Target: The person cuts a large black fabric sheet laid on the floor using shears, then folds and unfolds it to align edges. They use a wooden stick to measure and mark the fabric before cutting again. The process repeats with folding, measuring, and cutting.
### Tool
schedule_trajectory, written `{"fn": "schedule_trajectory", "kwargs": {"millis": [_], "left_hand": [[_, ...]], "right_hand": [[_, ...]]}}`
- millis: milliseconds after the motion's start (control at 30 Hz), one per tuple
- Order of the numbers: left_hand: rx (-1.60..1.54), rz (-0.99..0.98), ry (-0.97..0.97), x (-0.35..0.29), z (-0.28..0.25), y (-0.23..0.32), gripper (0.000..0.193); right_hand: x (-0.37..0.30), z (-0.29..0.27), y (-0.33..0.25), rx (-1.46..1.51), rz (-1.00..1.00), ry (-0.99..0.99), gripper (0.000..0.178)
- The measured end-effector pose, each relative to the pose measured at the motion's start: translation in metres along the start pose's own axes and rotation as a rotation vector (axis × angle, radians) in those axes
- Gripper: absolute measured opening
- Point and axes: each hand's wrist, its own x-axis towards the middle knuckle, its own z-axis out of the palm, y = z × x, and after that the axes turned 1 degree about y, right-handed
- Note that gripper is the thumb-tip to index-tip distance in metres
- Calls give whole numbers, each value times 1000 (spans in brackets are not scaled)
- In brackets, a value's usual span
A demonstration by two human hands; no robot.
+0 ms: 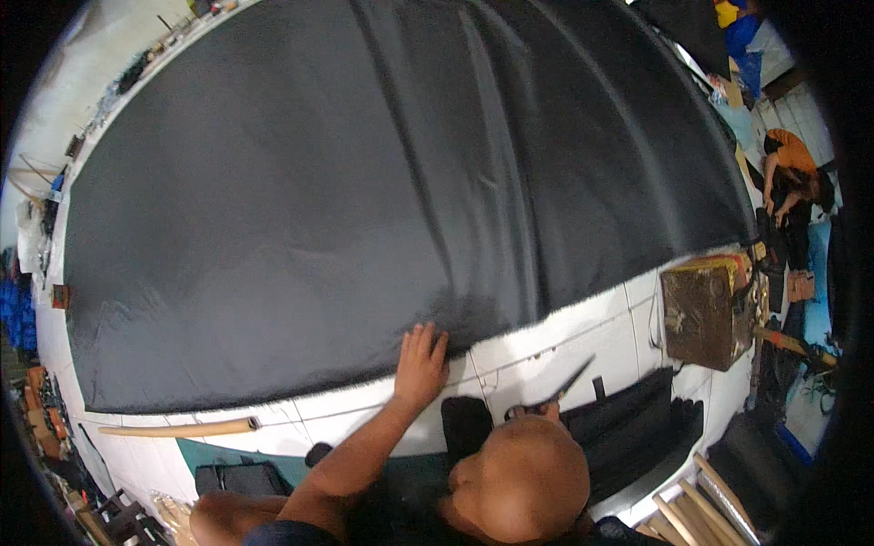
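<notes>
A broad sheet of black fabric (pixel 255 200) covers most of the white tiled floor in front of me, with long folds running through its right half. My left hand (pixel 421 366) lies flat on its near edge, fingers stretched out and slightly apart. To the right, just off the fabric, my right hand (pixel 550 412) is closed on a pair of scissors (pixel 575 382). Their dark blades point up and to the right, apart from the fabric. A rounded bare body part hides most of that hand and part of the handles.
A cardboard tube (pixel 182 428) lies along the near left edge. At right stands a worn brown box (pixel 706 314), with black fabric pieces (pixel 633 423) nearer me. More tubes (pixel 701 510) lie lower right. Another person in orange (pixel 792 159) bends over at far right.
</notes>
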Motion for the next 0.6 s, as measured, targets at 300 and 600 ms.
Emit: {"fn": "schedule_trajectory", "kwargs": {"millis": [300, 600], "left_hand": [[11, 44, 81, 4, 1, 12, 45], [-87, 15, 53, 5, -3, 19, 45]], "right_hand": [[42, -37, -41, 137, 198, -518, 27], [7, -120, -335, -658, -853, -1504, 34]]}}
